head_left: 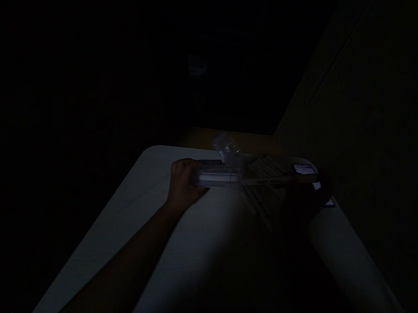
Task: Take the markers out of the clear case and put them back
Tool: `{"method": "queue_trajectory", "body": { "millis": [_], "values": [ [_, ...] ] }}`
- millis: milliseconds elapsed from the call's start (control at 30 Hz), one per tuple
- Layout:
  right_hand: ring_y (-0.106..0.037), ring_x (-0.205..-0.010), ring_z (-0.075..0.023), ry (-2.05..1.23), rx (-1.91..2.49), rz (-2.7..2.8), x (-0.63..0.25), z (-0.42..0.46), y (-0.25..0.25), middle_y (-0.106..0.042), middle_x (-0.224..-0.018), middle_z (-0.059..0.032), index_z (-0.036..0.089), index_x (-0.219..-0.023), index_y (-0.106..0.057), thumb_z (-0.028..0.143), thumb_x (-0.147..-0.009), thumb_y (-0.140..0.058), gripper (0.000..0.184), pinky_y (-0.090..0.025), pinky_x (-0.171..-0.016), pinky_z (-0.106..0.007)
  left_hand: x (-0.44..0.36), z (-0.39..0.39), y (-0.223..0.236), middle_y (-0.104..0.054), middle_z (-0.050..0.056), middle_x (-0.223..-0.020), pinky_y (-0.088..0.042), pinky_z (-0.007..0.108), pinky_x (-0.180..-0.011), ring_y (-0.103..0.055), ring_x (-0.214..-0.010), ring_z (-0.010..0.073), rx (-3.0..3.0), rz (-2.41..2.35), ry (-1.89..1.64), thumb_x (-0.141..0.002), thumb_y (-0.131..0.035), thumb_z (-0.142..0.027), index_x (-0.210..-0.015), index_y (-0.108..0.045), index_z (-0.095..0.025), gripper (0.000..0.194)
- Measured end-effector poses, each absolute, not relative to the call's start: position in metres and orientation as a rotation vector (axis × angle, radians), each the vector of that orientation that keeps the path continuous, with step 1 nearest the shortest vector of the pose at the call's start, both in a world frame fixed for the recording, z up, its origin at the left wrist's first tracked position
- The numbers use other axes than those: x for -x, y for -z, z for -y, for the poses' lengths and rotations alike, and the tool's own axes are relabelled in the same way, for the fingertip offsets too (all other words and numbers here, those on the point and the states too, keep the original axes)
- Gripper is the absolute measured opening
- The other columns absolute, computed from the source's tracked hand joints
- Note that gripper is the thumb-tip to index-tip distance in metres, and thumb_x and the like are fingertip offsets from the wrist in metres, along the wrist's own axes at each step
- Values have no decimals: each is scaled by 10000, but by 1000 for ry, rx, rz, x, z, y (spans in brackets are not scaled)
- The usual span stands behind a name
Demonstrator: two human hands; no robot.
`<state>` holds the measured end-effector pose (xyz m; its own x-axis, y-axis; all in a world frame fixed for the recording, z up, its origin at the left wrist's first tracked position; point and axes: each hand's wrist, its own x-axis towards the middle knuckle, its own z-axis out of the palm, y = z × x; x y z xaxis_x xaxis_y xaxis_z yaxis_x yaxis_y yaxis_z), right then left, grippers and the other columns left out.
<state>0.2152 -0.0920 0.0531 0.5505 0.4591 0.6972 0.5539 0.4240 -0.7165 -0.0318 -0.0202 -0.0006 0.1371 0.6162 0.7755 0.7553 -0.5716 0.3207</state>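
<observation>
In dim light, my left hand (182,184) is wrapped round a clear plastic case (218,177) held sideways above the table, with pale long pieces inside. A crumpled clear flap (227,147) sticks up from its right end. My right hand (308,197) is a dark shape on the right, its fingers closed round a long flat bundle (272,180) whose left end meets the case's right end. Whether that end is inside the case I cannot tell. Below and behind the bundle, several thin sticks (257,205) lie loose on the table, partly in shadow.
The white table (195,255) has rounded far corners. A lit phone (304,169) lies at its far right edge, partly hidden by my right hand. A wall (368,129) rises on the right, with a cord-like line (325,79) on it. Beyond the table it is nearly black.
</observation>
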Motion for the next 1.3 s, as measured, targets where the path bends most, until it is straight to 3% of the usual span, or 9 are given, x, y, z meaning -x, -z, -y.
{"method": "queue_trajectory", "body": {
  "millis": [167, 300, 433, 633, 800, 1000, 1100, 1300],
  "values": [
    [-612, -973, -179, -47, 1122, 984, -217, 86, -44, -539, -1170, -89, 245, -1209, -431, 368, -784, -611, 477, -569, -746, -346, 31, 21, -2, -572, 73, -1047, -416, 412, -896, -525, -1032, 259, 2247, 1314, 1413, -612, -742, -374, -1073, -537, -217, 527],
    [-638, -771, -156, -249, 1149, 911, -220, 84, -34, -594, -1047, -75, 248, -1274, -369, 403, -804, -589, 542, -558, -631, -332, 30, 21, -3, -570, 68, -1042, -418, 406, -880, -529, -1015, 252, 2225, 1277, 1437, -614, -746, -360, -1077, -528, -223, 530],
    [-623, -680, -150, -339, 1251, 900, -222, 90, -25, -618, -972, -71, 244, -1302, -348, 429, -811, -583, 575, -551, -639, -352, 29, 21, -3, -571, 70, -1036, -417, 411, -872, -528, -1009, 259, 2221, 1273, 1437, -602, -755, -366, -1080, -525, -222, 550],
    [-660, -836, -209, -275, 1255, 965, -217, 94, -23, -607, -1086, -136, 224, -1309, -325, 429, -823, -550, 573, -551, -686, -381, 29, 21, -4, -572, 61, -1028, -415, 412, -865, -526, -999, 254, 2211, 1260, 1426, -585, -760, -347, -1079, -517, -231, 562],
    [-665, -840, -216, -272, 1235, 934, -215, 94, -24, -582, -1144, -162, 210, -1316, -320, 412, -825, -549, 578, -553, -691, -396, 28, 22, -6, -558, 69, -1036, -423, 405, -864, -523, -1010, 253, 2198, 1240, 1446, -572, -766, -321, -1069, -528, -220, 560],
    [-555, -1165, -289, -184, 1266, 1043, -217, 94, -21, -484, -1287, -185, 228, -1391, -273, 420, -879, -450, 575, -549, -778, -442, 27, 22, -6, -569, 61, -1034, -424, 402, -857, -529, -1002, 245, 2206, 1205, 1449, -575, -764, -302, -1079, -513, -222, 568],
    [-600, -1083, -273, -159, 1281, 1058, -217, 92, -19, -485, -1272, -176, 253, -1408, -250, 427, -883, -439, 585, -557, -737, -432, 28, 22, -6, -569, 63, -1035, -424, 403, -854, -529, -1001, 246, 2208, 1212, 1442, -578, -769, -315, -1075, -515, -222, 566],
    [-646, -932, -218, -209, 1173, 954, -214, 91, -21, -553, -1169, -117, 248, -1255, -415, 432, -796, -585, 523, -558, -729, -402, 27, 23, -7, -569, 59, -1042, -412, 408, -869, -524, -1017, 254, 2218, 1235, 1427, -569, -772, -305, -1087, -512, -230, 584]
  ]
}}
